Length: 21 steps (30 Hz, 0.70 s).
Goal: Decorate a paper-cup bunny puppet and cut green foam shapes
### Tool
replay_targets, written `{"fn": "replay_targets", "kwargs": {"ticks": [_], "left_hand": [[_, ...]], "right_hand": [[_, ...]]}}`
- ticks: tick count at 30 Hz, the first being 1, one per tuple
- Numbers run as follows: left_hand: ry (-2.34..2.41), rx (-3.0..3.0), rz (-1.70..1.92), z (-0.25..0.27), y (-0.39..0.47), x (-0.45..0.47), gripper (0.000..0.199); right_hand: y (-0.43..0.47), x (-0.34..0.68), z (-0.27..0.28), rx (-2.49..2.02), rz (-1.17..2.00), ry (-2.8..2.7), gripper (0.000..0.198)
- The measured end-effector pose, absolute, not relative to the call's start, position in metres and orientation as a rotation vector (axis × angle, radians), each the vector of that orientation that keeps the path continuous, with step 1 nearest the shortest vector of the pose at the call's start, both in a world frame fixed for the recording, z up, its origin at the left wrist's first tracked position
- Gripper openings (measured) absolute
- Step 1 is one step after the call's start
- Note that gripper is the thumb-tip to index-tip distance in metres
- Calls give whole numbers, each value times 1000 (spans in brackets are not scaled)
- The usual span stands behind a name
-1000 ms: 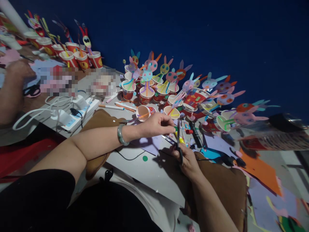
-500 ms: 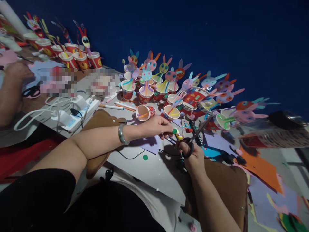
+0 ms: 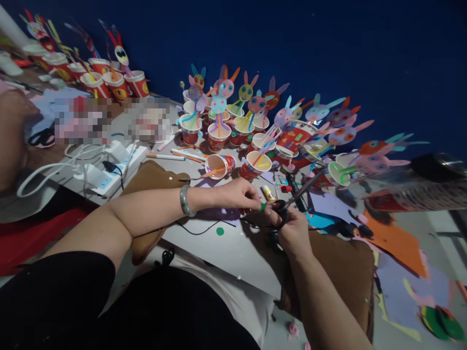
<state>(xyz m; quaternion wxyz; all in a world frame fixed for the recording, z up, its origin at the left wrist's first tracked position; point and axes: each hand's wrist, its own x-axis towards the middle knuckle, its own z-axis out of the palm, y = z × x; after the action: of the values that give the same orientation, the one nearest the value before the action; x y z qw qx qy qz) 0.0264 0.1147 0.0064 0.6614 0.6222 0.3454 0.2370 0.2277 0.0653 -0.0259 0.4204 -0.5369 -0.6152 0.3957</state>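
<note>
Between the pinched fingertips of my left hand (image 3: 243,194) is a small green paper piece (image 3: 262,207). My right hand (image 3: 292,228) is closed around the black handles of a pair of scissors (image 3: 301,190), whose blades point up and away to the right. The two hands nearly meet at the green piece. A green paper circle (image 3: 220,231) lies on the white table (image 3: 233,257) below my left hand. Just beyond that hand, a red paper cup (image 3: 225,166) lies tipped on its side with an orange strip in it.
Several cups with paper rabbit heads (image 3: 219,103) stand along the blue wall. To the left are a power strip (image 3: 120,170) with cables and a person's arm (image 3: 12,136). At right are orange paper (image 3: 397,243) and a plastic-wrapped stack of cups (image 3: 419,199).
My left hand has lowered slightly toward the right hand. The green piece has come down close to my right fingers. The scissors remain in my right hand. The view has shifted a little.
</note>
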Motion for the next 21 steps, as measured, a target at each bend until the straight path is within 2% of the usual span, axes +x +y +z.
{"fn": "replay_targets", "kwargs": {"ticks": [5, 10, 15, 18, 21], "left_hand": [[776, 1350, 527, 3, 115, 28, 9], [785, 1312, 517, 2, 114, 31, 19], [773, 1740, 620, 3, 111, 29, 7], [691, 2020, 682, 19, 117, 16, 13], [828, 2188, 753, 38, 131, -3, 24]], "right_hand": [[66, 228, -28, -1339, 1016, -1519, 33], [66, 229, -30, -1313, 1048, -1457, 30], [66, 230, -29, -1338, 1016, -1454, 31], [67, 233, -33, -1327, 958, -1424, 27], [67, 236, -37, -1297, 930, -1376, 24]]}}
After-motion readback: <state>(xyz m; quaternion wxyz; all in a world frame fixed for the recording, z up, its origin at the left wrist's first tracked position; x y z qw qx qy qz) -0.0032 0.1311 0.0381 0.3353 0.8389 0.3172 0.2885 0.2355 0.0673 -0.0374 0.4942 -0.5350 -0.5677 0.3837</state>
